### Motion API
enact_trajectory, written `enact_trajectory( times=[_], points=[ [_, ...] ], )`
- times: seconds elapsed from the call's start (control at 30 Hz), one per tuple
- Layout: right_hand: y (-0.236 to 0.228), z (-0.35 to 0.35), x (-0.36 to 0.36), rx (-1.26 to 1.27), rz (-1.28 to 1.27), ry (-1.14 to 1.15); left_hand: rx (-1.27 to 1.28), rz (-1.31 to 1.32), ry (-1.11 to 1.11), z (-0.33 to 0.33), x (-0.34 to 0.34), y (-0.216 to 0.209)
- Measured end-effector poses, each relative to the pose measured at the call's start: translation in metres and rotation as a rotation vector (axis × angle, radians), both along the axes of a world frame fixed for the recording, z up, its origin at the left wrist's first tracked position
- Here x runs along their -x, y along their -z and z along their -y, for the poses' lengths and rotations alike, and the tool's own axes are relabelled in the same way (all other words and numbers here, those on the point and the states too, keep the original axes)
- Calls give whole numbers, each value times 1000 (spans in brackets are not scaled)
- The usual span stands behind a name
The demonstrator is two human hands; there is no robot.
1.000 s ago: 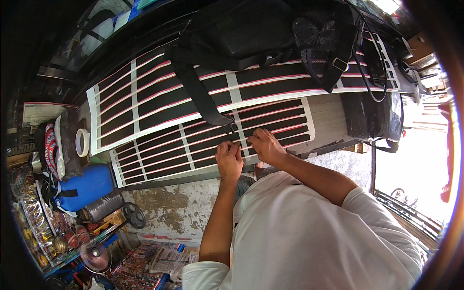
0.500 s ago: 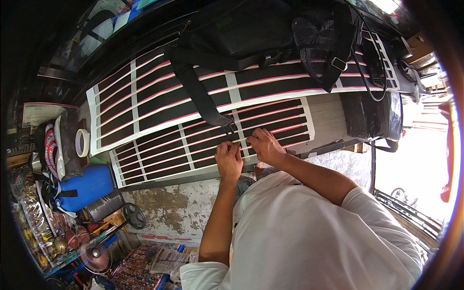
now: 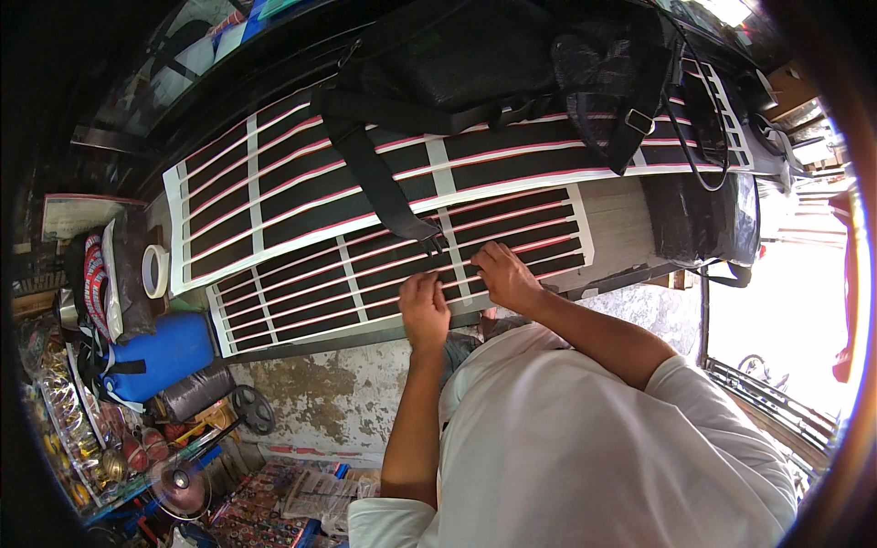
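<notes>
A black panel with white and red strips (image 3: 315, 297) lies on the bench in front of me. My left hand (image 3: 425, 312) rests at its near edge, fingers bent and pressed together. Just right of it, my right hand (image 3: 505, 277) pinches with thumb and index finger over the strips, beside a pale cross strip (image 3: 454, 265). Whatever is between the fingers of either hand is too small to make out. A black strap with a buckle (image 3: 388, 196) hangs down from a black bag (image 3: 448, 68), its end just beyond my hands.
A larger striped panel (image 3: 215, 215) lies behind, partly under the bag. To the left are a tape roll (image 3: 156, 270), a blue rolled bundle (image 3: 164, 356) and a fan (image 3: 180, 486). A black wrapped bundle (image 3: 703, 217) sits at the bench's right end.
My left hand has shifted slightly left and down, and my right hand a little to the right, so the gap between them is wider. The panels and bag have not moved.
</notes>
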State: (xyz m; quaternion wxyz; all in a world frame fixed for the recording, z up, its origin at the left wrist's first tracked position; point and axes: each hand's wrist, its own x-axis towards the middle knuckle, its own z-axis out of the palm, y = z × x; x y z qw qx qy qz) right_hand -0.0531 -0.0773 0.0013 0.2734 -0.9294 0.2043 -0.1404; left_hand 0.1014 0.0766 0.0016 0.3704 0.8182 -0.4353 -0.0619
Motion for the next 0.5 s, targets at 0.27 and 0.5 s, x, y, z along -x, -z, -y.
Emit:
enact_trajectory(
  times=[0.27, 0.5],
  points=[
    [-15, -1, 0, -76, 31, 30, -307, 293, -204, -86, -52, 6],
    [-16, -2, 1, -59, 23, 24, -443, 232, -168, -103, -59, 6]
  ],
)
